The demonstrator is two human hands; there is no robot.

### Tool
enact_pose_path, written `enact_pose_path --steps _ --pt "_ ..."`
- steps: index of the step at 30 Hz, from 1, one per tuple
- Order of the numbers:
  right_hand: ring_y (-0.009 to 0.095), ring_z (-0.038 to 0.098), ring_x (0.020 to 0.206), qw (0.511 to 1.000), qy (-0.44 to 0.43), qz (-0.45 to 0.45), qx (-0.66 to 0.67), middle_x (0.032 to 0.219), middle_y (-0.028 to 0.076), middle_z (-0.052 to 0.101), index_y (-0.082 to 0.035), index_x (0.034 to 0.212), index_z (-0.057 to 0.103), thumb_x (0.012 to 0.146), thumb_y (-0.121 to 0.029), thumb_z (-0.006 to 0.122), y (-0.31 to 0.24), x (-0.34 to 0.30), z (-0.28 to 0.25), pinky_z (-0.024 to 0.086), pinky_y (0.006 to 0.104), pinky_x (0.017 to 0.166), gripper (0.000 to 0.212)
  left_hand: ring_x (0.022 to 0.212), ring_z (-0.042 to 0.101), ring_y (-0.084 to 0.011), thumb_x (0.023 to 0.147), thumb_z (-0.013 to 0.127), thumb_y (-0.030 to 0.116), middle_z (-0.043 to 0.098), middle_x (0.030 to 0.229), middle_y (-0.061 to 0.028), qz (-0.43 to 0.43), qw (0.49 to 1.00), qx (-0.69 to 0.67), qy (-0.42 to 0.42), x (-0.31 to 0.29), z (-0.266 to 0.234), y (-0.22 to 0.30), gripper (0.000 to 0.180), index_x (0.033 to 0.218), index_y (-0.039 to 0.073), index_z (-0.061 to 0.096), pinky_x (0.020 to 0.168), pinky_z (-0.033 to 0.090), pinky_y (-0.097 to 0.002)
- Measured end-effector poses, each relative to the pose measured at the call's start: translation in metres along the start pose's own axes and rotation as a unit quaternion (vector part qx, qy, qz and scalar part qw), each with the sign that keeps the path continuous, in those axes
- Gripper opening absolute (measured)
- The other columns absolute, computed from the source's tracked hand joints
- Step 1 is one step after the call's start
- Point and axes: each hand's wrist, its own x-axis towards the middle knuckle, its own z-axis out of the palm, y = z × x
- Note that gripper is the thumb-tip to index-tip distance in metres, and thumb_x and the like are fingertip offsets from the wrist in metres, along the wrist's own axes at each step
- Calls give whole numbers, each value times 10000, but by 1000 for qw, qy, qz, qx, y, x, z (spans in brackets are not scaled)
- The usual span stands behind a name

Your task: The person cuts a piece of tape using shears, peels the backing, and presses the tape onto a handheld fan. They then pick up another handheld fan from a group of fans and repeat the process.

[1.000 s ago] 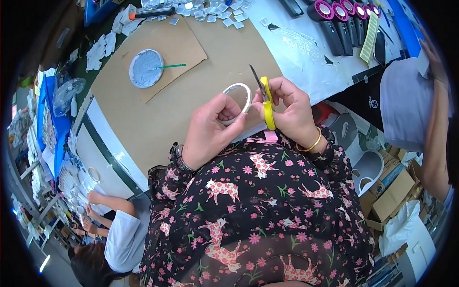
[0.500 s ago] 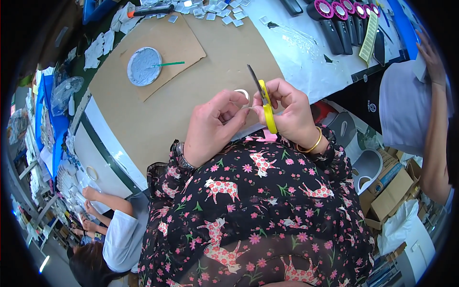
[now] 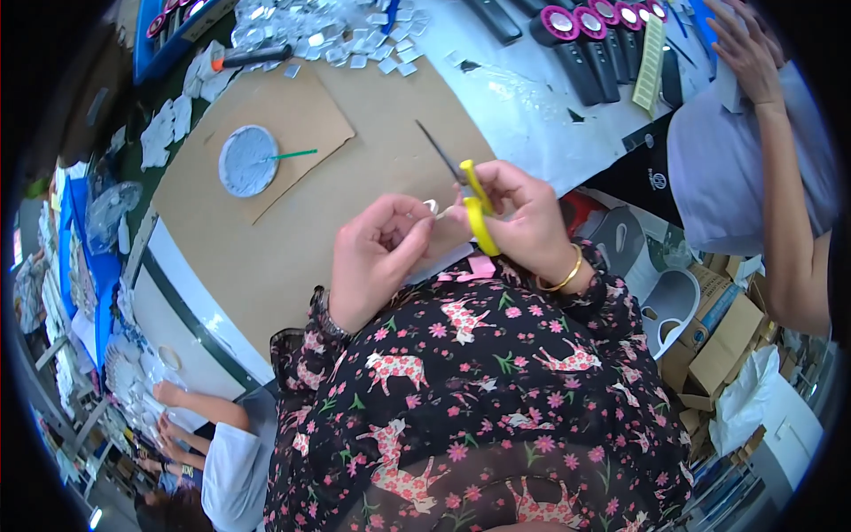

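One white tape roll point(image 3: 432, 207) sits in the left grip point(image 3: 372, 253), thumb and fingers pinched on it and mostly hiding it; the right grip point(image 3: 527, 217) is curled around yellow-handled scissors point(image 3: 473, 209), with a thin pale strip point(image 3: 444, 214) bridging the two. Beyond the left grip, a round dish point(image 3: 223, 176) of grey paste point(image 3: 246, 168) stands on torn cardboard point(image 3: 301, 115), a green stick point(image 3: 298, 153) across its rim; farther off lie clear square tiles point(image 3: 358, 61). Beyond the right grip, pink-rimmed black handheld devices point(image 3: 577, 73) rest on the table point(image 3: 532, 133).
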Motion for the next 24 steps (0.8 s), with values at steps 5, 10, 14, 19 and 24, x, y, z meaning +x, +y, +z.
enact_pose_path --steps 5,10,14,19,24 --pt "53 513 750 986 -8 -50 -160 873 -13 652 -5 1120 674 826 -135 874 -1 -6 -24 418 234 658 378 604 605 -43 1013 662 78 707 781 -36 -16 992 -112 49 6 -4 4 136 1093 -32 652 526 434 -177" --pt "91 510 711 972 -42 -53 -227 825 40 630 20 1097 657 811 -149 877 3 -16 -31 405 266 624 399 608 610 -47 1004 677 72 703 769 -49 -21 987 -146 66 9 -10 7 149 1088 -48 645 525 444 -183" --pt "119 504 664 959 -74 -62 -266 789 67 611 35 1064 656 798 -162 882 6 -18 -31 397 278 601 401 581 596 -40 1011 674 94 708 766 -40 -9 988 -142 68 10 -10 1 143 1090 -23 653 502 400 -167" --pt "131 496 624 957 -101 -44 -269 749 68 598 33 1014 666 784 -155 886 3 -17 -29 384 282 578 370 566 587 -36 1008 672 84 701 753 -29 4 987 -142 71 11 -13 -2 126 1079 -18 654 489 392 -163" --pt "111 486 608 960 -102 -53 -256 734 57 601 30 981 675 783 -145 885 12 -17 -31 372 276 559 337 564 583 -33 1005 668 66 689 742 -22 5 986 -141 84 12 -15 -4 115 1068 -29 651 482 398 -163"
